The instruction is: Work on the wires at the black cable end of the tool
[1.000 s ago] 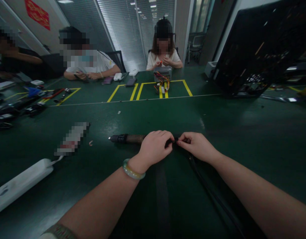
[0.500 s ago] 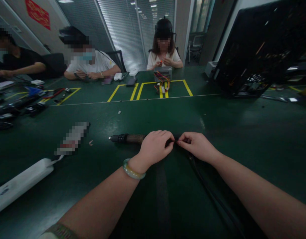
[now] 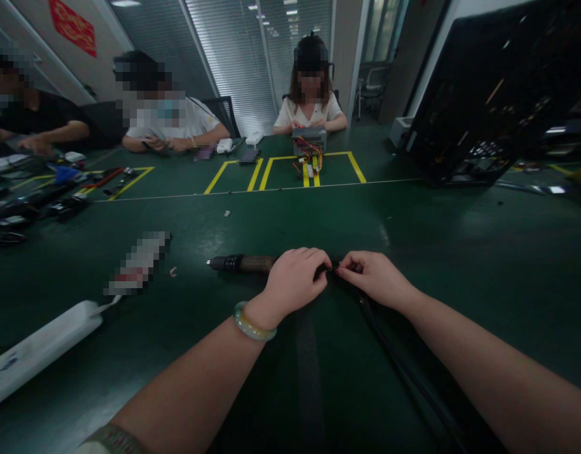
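Soldering iron (image 3: 243, 263) held at its cable end, above the smooth green counter (image 3: 460, 252)

Your left hand (image 3: 294, 280) closes around the rear of its tapered brown grip; your right hand (image 3: 373, 277) pinches the black cable (image 3: 404, 362); the slim metal tip points left.

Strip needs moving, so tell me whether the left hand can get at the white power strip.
Probably yes: only green mat lies between the left hand and the white power strip, though that hand seems busy at the black cable.
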Tool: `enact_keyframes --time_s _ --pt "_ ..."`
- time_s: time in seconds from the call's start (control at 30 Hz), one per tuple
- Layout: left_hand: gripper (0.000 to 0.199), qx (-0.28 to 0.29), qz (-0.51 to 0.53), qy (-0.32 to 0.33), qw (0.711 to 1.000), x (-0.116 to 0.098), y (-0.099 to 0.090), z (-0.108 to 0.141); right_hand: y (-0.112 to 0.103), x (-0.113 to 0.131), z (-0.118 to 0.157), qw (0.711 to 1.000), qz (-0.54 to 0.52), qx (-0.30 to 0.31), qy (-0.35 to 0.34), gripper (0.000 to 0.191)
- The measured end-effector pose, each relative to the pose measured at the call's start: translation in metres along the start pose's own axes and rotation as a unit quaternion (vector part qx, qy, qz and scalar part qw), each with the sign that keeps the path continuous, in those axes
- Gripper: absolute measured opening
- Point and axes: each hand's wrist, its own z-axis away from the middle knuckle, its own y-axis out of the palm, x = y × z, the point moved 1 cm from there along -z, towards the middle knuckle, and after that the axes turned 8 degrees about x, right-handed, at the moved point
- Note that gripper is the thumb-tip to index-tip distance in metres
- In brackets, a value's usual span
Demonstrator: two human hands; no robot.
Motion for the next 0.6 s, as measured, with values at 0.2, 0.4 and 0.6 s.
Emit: enact_keyframes --time_s 0.2,0.4,0.6 --pt "0.012 -0.002 0.003 0.001 1.0 -0.0011 -0.0019 0.0001 -0.0002 -0.0001 0.0004 1.0 0.002 -0.001 -0.007 0.016" --pt "0.009 -0.006 -0.001 0.005 1.0 -0.0012 -0.0023 -0.0005 -0.0005 0.0002 0.0005 1.0 0.004 -0.001 -0.003 0.017" --pt "0.009 -0.013 -0.003 0.006 1.0 -0.0004 0.0001 -0.0002 -0.0006 0.0013 0.0005 1.0 0.004 0.0 -0.002 0.017"
